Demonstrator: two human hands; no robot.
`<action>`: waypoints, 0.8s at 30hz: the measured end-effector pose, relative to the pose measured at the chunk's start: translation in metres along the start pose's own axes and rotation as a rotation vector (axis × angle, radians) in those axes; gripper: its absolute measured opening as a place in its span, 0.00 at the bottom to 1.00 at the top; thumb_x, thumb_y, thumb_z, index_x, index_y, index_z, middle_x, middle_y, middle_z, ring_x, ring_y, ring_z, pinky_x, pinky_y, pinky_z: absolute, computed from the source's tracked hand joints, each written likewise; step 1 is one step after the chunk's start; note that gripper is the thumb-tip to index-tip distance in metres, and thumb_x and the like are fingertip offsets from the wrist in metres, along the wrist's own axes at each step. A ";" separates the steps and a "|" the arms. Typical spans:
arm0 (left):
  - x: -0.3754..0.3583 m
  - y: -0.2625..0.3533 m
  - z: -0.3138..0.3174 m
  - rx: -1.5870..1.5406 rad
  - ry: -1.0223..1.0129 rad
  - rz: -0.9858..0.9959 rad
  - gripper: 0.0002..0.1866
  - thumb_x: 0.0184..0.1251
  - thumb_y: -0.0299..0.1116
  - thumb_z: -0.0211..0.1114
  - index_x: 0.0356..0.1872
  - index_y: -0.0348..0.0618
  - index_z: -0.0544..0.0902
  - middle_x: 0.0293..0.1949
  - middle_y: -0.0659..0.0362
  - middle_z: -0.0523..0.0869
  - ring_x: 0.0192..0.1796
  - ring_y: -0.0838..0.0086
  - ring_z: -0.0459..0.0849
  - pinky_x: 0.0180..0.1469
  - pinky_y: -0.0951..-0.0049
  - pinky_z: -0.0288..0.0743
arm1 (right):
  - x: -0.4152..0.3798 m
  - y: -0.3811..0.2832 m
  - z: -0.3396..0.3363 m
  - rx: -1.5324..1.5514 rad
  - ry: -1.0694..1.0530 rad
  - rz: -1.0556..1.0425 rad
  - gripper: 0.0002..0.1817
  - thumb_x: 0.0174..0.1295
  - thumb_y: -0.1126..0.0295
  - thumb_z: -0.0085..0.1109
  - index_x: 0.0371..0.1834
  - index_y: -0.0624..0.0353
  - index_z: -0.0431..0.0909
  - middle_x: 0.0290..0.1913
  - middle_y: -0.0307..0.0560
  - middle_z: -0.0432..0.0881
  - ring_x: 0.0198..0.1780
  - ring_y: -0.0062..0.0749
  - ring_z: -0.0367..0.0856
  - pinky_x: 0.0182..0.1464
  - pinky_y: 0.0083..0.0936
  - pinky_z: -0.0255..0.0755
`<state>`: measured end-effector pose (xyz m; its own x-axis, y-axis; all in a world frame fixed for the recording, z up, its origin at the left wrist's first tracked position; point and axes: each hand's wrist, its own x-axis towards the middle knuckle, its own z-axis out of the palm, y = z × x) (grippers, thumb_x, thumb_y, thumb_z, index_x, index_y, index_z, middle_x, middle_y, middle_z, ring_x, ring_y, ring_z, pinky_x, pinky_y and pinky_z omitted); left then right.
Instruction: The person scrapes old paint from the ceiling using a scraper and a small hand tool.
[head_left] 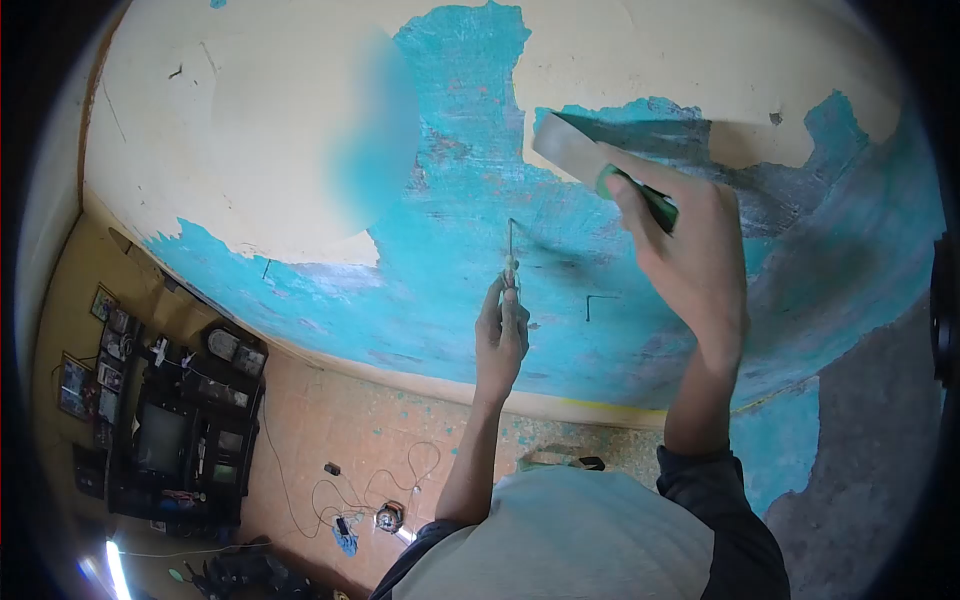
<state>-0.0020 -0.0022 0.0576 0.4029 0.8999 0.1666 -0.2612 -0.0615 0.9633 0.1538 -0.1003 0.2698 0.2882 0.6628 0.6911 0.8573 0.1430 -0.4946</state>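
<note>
My right hand point(695, 235) grips a scraper point(572, 150) by its green handle. The wide, flat blade points up and left, overlapping the edge where cream paint meets exposed turquoise. Lower and to the left, my left hand point(503, 335) is closed around a thin rod-like tool point(510, 243) that points upward over the turquoise part of the wall point(455, 210); its kind does not show clearly. Peeled cream paint point(620, 50) borders the turquoise with ragged edges. Dark shadows of my hands and tools fall on the wall.
A bent hook point(590, 305) sticks out of the wall between my arms. Paint flakes lie on the floor point(330, 405) along the wall base. Cables point(320, 500) and a round metallic object point(390, 517) lie there too. A dark cabinet point(185, 430) with a television stands at left.
</note>
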 end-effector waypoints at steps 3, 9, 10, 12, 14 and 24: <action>0.003 0.003 0.002 -0.004 0.003 0.013 0.28 0.88 0.49 0.54 0.76 0.41 0.71 0.26 0.73 0.66 0.22 0.92 0.58 0.20 0.84 0.51 | 0.004 0.001 0.005 0.019 0.006 -0.001 0.14 0.71 0.72 0.64 0.55 0.63 0.89 0.35 0.63 0.88 0.29 0.49 0.88 0.34 0.35 0.78; -0.001 0.005 0.003 0.005 0.016 -0.015 0.27 0.88 0.49 0.54 0.76 0.41 0.71 0.26 0.73 0.67 0.22 0.92 0.58 0.20 0.84 0.51 | 0.002 0.005 0.001 -0.007 -0.003 -0.051 0.14 0.71 0.71 0.64 0.55 0.63 0.89 0.36 0.64 0.88 0.31 0.48 0.90 0.35 0.35 0.78; 0.000 0.007 0.004 0.018 0.017 -0.014 0.27 0.88 0.48 0.54 0.76 0.41 0.71 0.26 0.73 0.67 0.22 0.92 0.58 0.20 0.84 0.51 | 0.001 0.005 -0.003 -0.012 -0.001 -0.028 0.14 0.71 0.71 0.64 0.55 0.64 0.89 0.36 0.65 0.88 0.31 0.48 0.90 0.36 0.35 0.78; 0.001 0.006 0.005 0.016 0.024 -0.001 0.27 0.88 0.49 0.54 0.75 0.41 0.71 0.26 0.73 0.67 0.22 0.92 0.58 0.20 0.84 0.51 | 0.003 0.001 -0.008 -0.006 -0.013 0.015 0.14 0.71 0.71 0.64 0.55 0.64 0.89 0.37 0.65 0.89 0.31 0.48 0.90 0.36 0.34 0.79; 0.000 0.004 0.004 0.018 0.035 0.005 0.27 0.88 0.49 0.54 0.75 0.41 0.72 0.26 0.73 0.67 0.22 0.92 0.58 0.20 0.84 0.51 | 0.003 -0.001 -0.010 0.005 -0.031 0.063 0.14 0.72 0.70 0.64 0.55 0.64 0.89 0.37 0.64 0.89 0.32 0.48 0.91 0.37 0.34 0.79; -0.001 0.006 0.007 0.024 0.035 0.006 0.28 0.89 0.47 0.54 0.77 0.40 0.69 0.26 0.73 0.67 0.21 0.92 0.58 0.18 0.84 0.51 | -0.002 0.025 -0.010 0.016 -0.032 0.001 0.17 0.74 0.67 0.64 0.62 0.56 0.88 0.24 0.48 0.84 0.24 0.21 0.77 0.31 0.27 0.72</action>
<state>0.0023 -0.0063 0.0643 0.3701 0.9142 0.1652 -0.2418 -0.0769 0.9673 0.1792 -0.1053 0.2614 0.2749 0.6864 0.6732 0.8498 0.1540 -0.5041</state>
